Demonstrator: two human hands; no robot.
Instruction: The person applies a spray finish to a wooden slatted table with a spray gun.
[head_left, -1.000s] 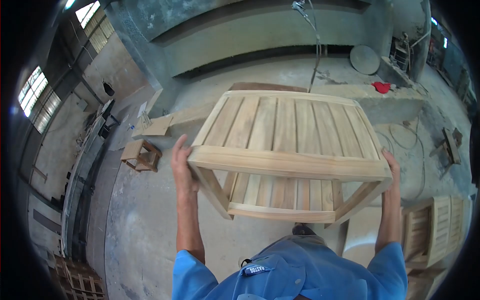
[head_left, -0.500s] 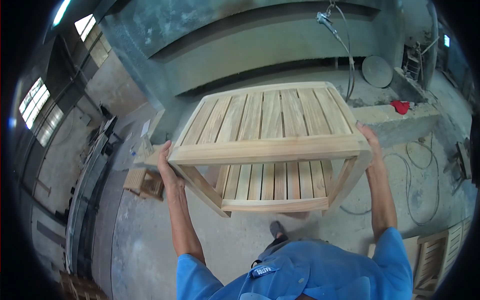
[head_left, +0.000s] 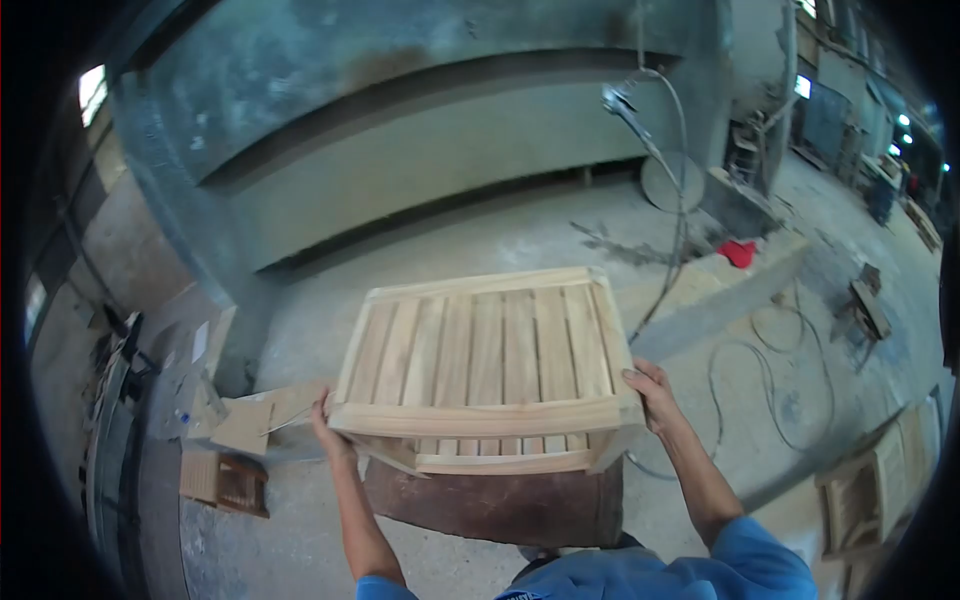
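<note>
A slatted wooden table (head_left: pixel 487 350) with a lower slatted shelf (head_left: pixel 500 464) is held between my two hands. My left hand (head_left: pixel 330 425) grips its near left corner, and my right hand (head_left: pixel 655 395) clasps the near right corner. Beneath the table's near side shows a dark brown surface (head_left: pixel 490 505); whether the legs touch it is hidden.
Beyond stands a grey-green booth wall (head_left: pixel 430 180) with a hanging spray gun (head_left: pixel 622 103). A red cloth (head_left: pixel 738 253) lies on a low ledge at right, above a looped hose (head_left: pixel 770 385). Small wooden furniture stands at left (head_left: pixel 222 482) and lower right (head_left: pixel 875 490).
The table and both my hands have moved lower and farther forward in view. The brown surface beneath now shows much more. The camera view has shifted toward the right.
</note>
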